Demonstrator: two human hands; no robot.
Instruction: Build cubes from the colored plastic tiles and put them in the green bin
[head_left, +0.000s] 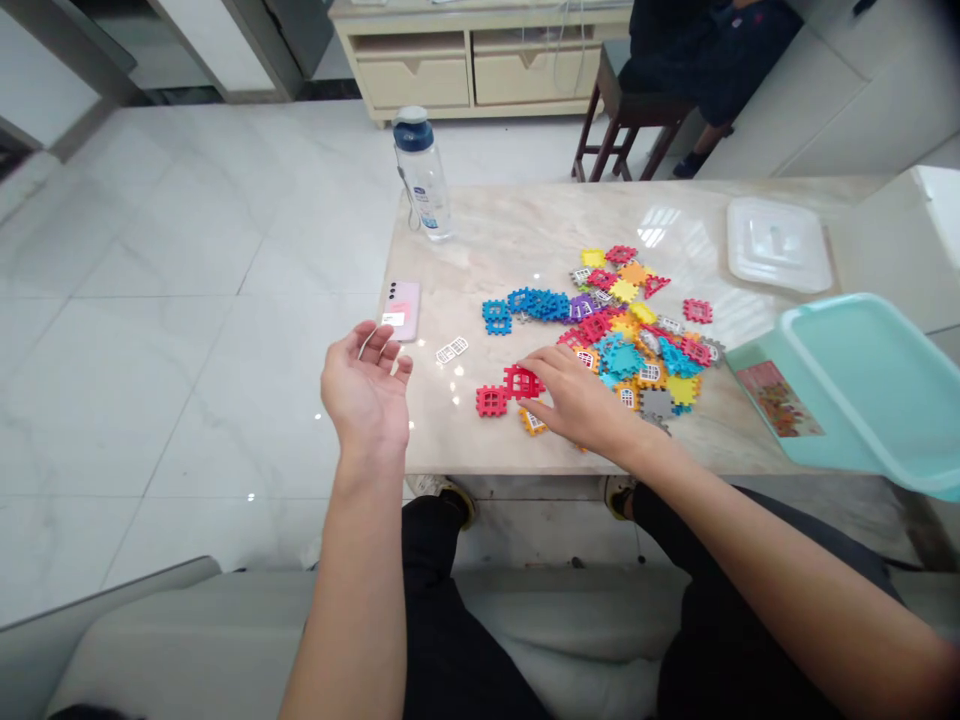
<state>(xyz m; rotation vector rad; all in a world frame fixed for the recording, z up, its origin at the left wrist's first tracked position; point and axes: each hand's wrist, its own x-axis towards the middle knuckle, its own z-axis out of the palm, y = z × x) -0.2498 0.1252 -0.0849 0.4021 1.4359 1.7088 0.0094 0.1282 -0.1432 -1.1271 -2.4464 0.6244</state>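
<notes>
A heap of colourful waffle-style plastic tiles (pixel 622 320) lies on the marble table (pixel 525 230). My right hand (pixel 581 400) rests palm down on the table at the heap's near edge. Its fingertips touch a red tile (pixel 522 381), which sits beside another red tile (pixel 491 401). An orange tile (pixel 533 421) lies partly under that hand. My left hand (pixel 365 385) hovers at the table's left edge, palm up, fingers loosely apart, holding nothing. A small white window piece (pixel 451 350) lies between the hands.
A pink phone (pixel 402 309) lies near my left hand. A water bottle with a blue cap (pixel 422 172) stands at the far left corner. A teal bin (pixel 862 390) and a clear lid (pixel 778 243) sit at right. A seated person (pixel 705 50) is beyond the table.
</notes>
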